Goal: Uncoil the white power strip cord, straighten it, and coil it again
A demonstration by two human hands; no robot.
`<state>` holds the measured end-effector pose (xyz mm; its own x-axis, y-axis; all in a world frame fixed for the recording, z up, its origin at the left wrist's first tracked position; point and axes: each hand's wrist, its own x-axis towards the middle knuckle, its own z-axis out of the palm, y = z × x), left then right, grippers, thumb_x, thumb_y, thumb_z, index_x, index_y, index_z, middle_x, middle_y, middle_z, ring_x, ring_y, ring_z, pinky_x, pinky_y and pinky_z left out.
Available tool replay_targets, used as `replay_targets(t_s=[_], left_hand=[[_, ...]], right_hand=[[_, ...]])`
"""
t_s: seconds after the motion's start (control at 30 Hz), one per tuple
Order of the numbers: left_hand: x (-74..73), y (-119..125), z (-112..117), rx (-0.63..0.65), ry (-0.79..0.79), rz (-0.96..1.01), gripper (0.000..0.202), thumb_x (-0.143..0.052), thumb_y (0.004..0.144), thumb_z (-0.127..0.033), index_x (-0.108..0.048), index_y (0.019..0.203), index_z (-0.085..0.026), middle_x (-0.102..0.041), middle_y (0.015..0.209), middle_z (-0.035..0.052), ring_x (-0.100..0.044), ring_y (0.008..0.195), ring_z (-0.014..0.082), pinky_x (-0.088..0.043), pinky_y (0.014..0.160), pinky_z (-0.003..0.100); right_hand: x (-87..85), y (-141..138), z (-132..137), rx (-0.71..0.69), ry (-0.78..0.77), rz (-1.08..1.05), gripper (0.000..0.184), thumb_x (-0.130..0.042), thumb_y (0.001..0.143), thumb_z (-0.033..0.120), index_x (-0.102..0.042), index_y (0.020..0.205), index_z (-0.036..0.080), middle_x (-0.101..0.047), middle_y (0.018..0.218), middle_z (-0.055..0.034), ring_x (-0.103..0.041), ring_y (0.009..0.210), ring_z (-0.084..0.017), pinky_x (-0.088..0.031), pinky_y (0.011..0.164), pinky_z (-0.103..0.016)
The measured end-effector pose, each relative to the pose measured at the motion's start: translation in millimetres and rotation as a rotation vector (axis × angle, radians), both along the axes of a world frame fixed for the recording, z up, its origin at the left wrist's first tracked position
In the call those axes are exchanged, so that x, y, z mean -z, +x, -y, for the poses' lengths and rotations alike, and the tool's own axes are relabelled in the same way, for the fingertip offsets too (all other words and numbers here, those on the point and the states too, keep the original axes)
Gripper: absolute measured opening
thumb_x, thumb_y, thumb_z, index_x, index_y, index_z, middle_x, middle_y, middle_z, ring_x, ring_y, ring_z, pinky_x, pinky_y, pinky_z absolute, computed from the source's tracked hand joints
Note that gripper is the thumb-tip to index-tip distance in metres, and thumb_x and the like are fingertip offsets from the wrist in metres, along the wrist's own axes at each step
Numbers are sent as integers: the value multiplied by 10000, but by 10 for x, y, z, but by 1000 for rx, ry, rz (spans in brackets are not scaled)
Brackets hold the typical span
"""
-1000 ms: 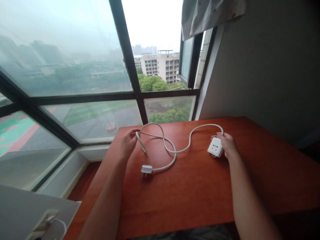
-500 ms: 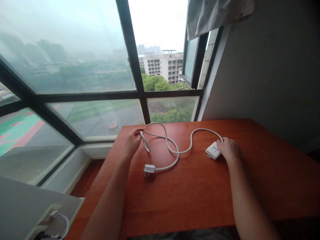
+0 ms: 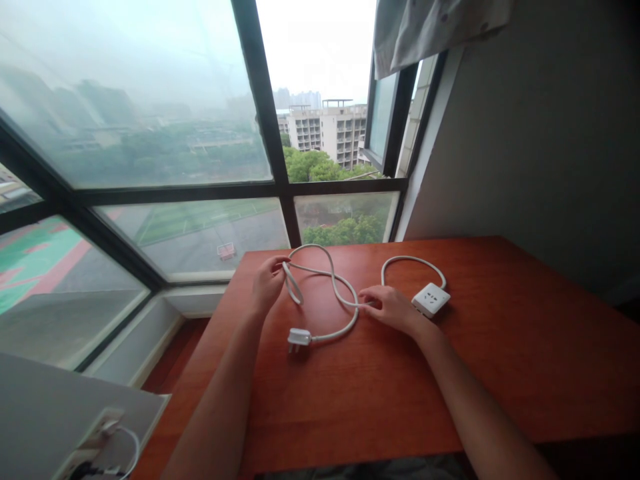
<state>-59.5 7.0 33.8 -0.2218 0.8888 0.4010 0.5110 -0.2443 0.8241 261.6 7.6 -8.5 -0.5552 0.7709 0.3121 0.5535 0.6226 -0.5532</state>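
A white power cord (image 3: 333, 272) lies in loose loops on the reddish-brown table (image 3: 370, 393). At the table's far left, my left hand (image 3: 270, 283) pinches a small loop of it. My right hand (image 3: 393, 307) has its fingers closed round the cord near the middle, where two strands cross. Just right of that hand sits the square white socket block (image 3: 431, 299), face up and joined to the cord. The cord's plug (image 3: 299, 337) rests nearer to me, its prongs pointing toward me.
Large dark-framed windows (image 3: 180, 193) border the far and left sides, with one pane swung open (image 3: 385, 120). A grey cloth (image 3: 430, 33) hangs at upper right beside the wall (image 3: 525, 147). At lower left, a wall outlet (image 3: 103, 427) has a white cable (image 3: 133, 445) plugged in.
My right hand has let go of the socket block and moved left onto the cord. The block has turned slightly and shifted a little right. My left hand is almost unmoved.
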Motion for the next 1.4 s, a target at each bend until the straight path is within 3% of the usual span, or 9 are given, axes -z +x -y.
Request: replay_targets(t_s=[0.13, 0.27, 0.4, 0.5, 0.7, 0.93, 1.2, 1.4], left_hand=[[-3, 16, 1, -12, 8, -29, 240, -547, 789, -265, -673, 967, -163, -697, 982, 84, -669, 936, 222, -544, 832, 346], [-7, 65, 7, 0, 32, -70, 232, -547, 799, -247, -668, 981, -167, -686, 996, 85, -661, 932, 213, -557, 806, 339], [-14, 153, 34, 16, 81, -148, 243, -530, 822, -217, -665, 1019, -175, -657, 1063, 94, -638, 975, 211, -564, 781, 318], [-20, 226, 57, 52, 115, -215, 265, -486, 841, -172, -665, 1036, -189, -634, 1096, 88, -616, 1009, 205, -562, 780, 302], [-16, 361, 84, 107, 147, -285, 291, -484, 835, -138, -669, 1050, -204, -603, 1123, 85, -605, 1010, 200, -569, 780, 301], [12, 446, 100, 147, 171, -334, 284, -526, 822, -156, -678, 1052, -220, -576, 1165, 98, -568, 1092, 235, -584, 812, 345], [-16, 455, 99, 153, 161, -307, 339, -510, 816, -147, -647, 1117, -217, -567, 1201, 99, -572, 1091, 227, -584, 778, 316], [-71, 299, 87, -112, 116, -298, 305, -499, 830, -177, -606, 1115, -171, -606, 1122, 118, -621, 971, 221, -557, 729, 315]], right_hand=[[-64, 4, 20, -21, -14, -54, 171, -605, 876, 334, -724, 831, 220, -715, 801, -29, -639, 725, -166, -476, 698, -277], [-174, 40, 21, 92, -18, -299, 228, -581, 888, 395, -705, 862, 205, -717, 853, -54, -648, 791, -193, -493, 733, -301], [-220, 111, 16, 210, 22, -396, 255, -576, 874, 429, -689, 863, 201, -717, 880, -64, -651, 835, -214, -494, 772, -313], [-199, 190, -12, 317, 73, -332, 266, -523, 890, 386, -690, 806, 196, -719, 849, -64, -649, 806, -209, -472, 746, -295], [-103, 269, -84, 451, 88, 37, 291, -475, 893, 328, -701, 763, 200, -724, 777, -65, -650, 728, -205, -405, 652, -267], [13, 332, -141, 422, 19, 274, 271, -465, 907, 286, -701, 792, 219, -739, 822, -67, -666, 768, -196, -399, 666, -252], [-56, 260, -89, 267, 47, 123, 265, -497, 921, 361, -716, 881, 216, -730, 890, -58, -651, 838, -197, -448, 770, -290], [-61, 40, 21, 113, 52, 118, 204, -623, 854, 410, -713, 911, 236, -717, 843, -40, -638, 781, -189, -458, 719, -287]])
